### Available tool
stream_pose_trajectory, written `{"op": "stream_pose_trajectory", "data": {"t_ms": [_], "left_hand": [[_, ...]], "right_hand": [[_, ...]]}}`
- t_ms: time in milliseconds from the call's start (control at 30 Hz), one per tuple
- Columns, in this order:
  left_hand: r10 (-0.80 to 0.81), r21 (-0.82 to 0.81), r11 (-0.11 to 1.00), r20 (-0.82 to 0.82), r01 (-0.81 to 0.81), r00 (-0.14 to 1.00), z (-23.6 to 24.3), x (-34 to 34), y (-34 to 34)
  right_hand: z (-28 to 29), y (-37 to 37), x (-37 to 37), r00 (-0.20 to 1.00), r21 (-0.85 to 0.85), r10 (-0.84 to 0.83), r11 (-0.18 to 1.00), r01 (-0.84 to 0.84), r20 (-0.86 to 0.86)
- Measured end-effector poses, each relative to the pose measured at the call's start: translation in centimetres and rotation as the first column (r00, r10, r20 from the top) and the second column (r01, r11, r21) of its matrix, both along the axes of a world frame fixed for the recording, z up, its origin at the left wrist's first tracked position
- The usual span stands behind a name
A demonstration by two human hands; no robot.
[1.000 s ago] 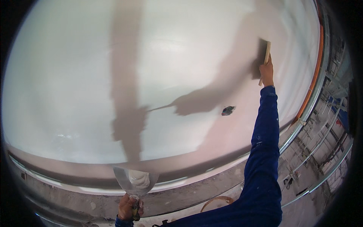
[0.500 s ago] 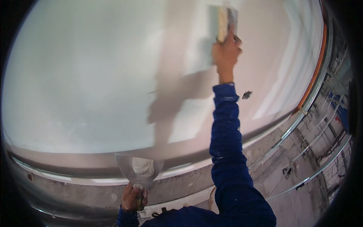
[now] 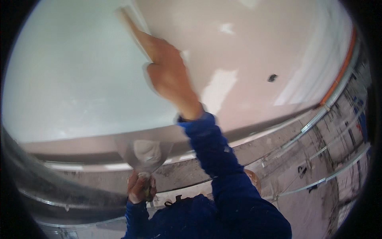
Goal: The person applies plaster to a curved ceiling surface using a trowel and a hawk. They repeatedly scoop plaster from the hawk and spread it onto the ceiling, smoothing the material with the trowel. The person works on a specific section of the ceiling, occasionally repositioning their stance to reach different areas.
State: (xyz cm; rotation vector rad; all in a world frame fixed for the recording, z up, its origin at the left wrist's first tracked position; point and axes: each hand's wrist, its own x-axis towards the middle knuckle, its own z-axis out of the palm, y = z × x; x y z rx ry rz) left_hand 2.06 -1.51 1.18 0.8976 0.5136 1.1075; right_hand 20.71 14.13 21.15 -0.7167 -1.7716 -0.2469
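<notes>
My right hand (image 3: 170,73) is closed round a finishing trowel (image 3: 135,32), raised against the upper part of a large pale wall (image 3: 75,83). Both the hand and the trowel are blurred, and its grip is hidden behind my fingers. Low on the left, my left hand (image 3: 136,188) grips a wide putty knife (image 3: 164,148) by its handle, blade upward. A lump of off-white putty (image 3: 147,150) sits on that blade. The wall is greenish white to the left and pinkish to the right, the trowel lying near where the two tones meet.
A small dark patch (image 3: 272,78) marks the wall on the right. An orange strip (image 3: 341,75) and a metal rail (image 3: 312,124) run along the right side. A dirty floor (image 3: 294,207) with a dark loop-shaped object (image 3: 301,171) lies below.
My right hand has swept the trowel from upper right to the left, tilting it. My left hand stays low with the putty knife. The view has shifted slightly.
</notes>
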Motion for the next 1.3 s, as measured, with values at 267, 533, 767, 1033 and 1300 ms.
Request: {"op": "stream_pose_trajectory", "data": {"t_ms": [267,533,767,1033,1300], "left_hand": [[-0.094,0.063,0.993,-0.075,0.099,0.993,1.1,2.0,0.4],[-0.185,0.068,0.978,-0.151,0.197,0.971,0.4,7.6,0.2],[0.161,-0.211,0.960,-0.128,-0.185,0.979,-2.7,13.0,0.6],[0.192,-0.023,0.980,-0.165,-0.198,0.967,-4.0,16.6,0.8],[0.131,-0.045,0.989,-0.144,-0.139,0.981,-0.4,19.6,-0.4]], "right_hand": [[-13.3,-9.6,10.5,0.105,0.075,0.412,0.398,-0.914,-0.905],[-15.9,-12.6,15.0,0.918,-0.623,0.275,0.675,-0.396,-0.286],[-15.2,-17.4,27.8,0.996,-0.854,-0.058,0.513,0.087,0.066],[-10.2,-21.4,21.9,0.821,-0.653,0.551,0.678,-0.336,0.150],[-15.4,-26.0,20.8,0.753,-0.801,0.646,0.383,-0.460,-0.125]]}}
